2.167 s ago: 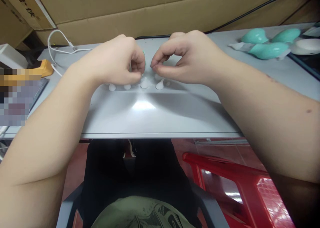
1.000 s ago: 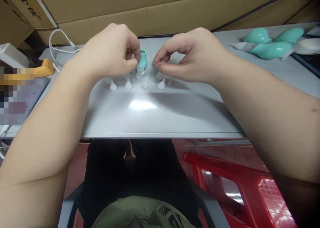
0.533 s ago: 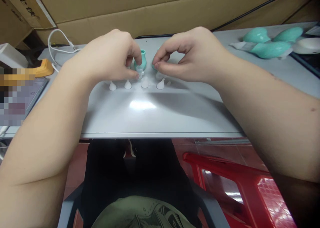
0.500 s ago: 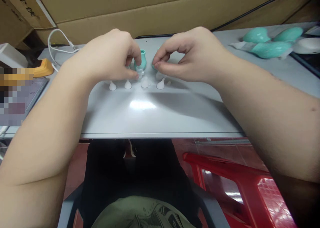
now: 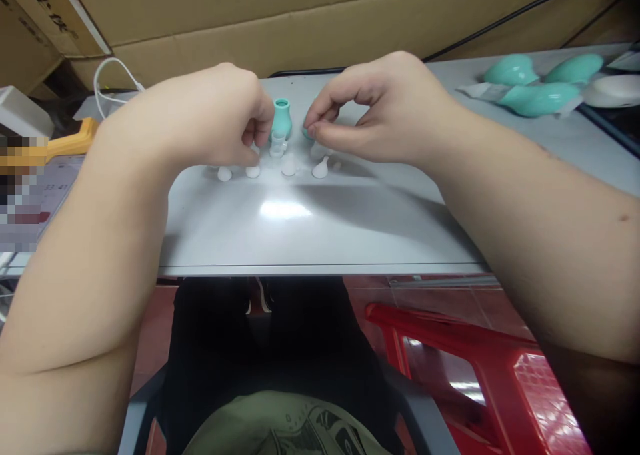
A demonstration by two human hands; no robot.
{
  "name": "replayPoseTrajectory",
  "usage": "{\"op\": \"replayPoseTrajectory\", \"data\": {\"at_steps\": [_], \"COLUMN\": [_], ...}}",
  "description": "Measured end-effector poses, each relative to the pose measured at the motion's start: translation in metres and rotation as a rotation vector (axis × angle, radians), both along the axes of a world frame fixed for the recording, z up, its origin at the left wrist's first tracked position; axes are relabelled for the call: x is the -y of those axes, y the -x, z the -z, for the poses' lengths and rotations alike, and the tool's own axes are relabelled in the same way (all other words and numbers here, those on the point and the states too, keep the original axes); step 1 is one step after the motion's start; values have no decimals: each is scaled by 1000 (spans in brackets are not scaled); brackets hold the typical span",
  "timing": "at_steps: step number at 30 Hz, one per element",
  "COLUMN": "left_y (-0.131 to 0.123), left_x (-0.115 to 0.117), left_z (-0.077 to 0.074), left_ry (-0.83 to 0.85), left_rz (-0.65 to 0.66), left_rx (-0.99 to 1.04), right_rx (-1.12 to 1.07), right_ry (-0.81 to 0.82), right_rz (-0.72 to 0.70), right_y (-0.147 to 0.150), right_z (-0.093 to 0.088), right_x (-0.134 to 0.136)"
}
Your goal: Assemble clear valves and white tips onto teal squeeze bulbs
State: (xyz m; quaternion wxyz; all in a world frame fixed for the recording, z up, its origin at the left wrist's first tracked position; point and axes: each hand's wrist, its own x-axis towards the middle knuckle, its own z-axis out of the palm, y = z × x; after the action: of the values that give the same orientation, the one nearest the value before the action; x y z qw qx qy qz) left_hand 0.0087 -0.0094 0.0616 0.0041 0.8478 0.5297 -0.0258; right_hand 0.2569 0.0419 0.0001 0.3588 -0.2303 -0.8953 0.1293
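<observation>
A small teal bottle (image 5: pixel 283 116) with an uncovered round mouth stands between my hands. In front of it sits a small clear plastic cup (image 5: pixel 278 144). My left hand (image 5: pixel 220 118) is just left of them, fingers curled and thumb apart, with nothing visible between them. My right hand (image 5: pixel 370 108) is closed in a pinch at another teal piece (image 5: pixel 306 132), apparently a second bottle, mostly hidden behind the fingers. Nearer me are several small white funnel-shaped pieces, among them one white funnel (image 5: pixel 321 168) below my right hand and another (image 5: pixel 225 173) below my left.
Teal rounded pieces (image 5: pixel 540 98) in clear wrap lie at the table's right back, beside a white oval object (image 5: pixel 613 91). A yellow object (image 5: pixel 75 140), a phone-like screen (image 5: pixel 55 188) and a white cable (image 5: pixel 97 85) are on the left. Cardboard (image 5: pixel 280 25) rises behind the table.
My left hand has drawn left, away from the clear cup and the middle teal bottle, which now show fully. My right hand stays nearly where it was.
</observation>
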Motion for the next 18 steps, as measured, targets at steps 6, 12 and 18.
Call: {"op": "replayPoseTrajectory", "data": {"at_steps": [6,12,18], "left_y": [4,2,7], "left_x": [0,5,11], "left_z": [3,-4,-14], "left_ry": [101,72,-207], "left_rz": [43,93,266], "left_rx": [61,0,350], "right_rx": [-24,-64,-165], "right_ry": [-1,34,176], "right_rz": [-55,-18,-40], "right_y": [1,2,5], "right_z": [4,1,-3], "right_x": [-15,-4,8]}}
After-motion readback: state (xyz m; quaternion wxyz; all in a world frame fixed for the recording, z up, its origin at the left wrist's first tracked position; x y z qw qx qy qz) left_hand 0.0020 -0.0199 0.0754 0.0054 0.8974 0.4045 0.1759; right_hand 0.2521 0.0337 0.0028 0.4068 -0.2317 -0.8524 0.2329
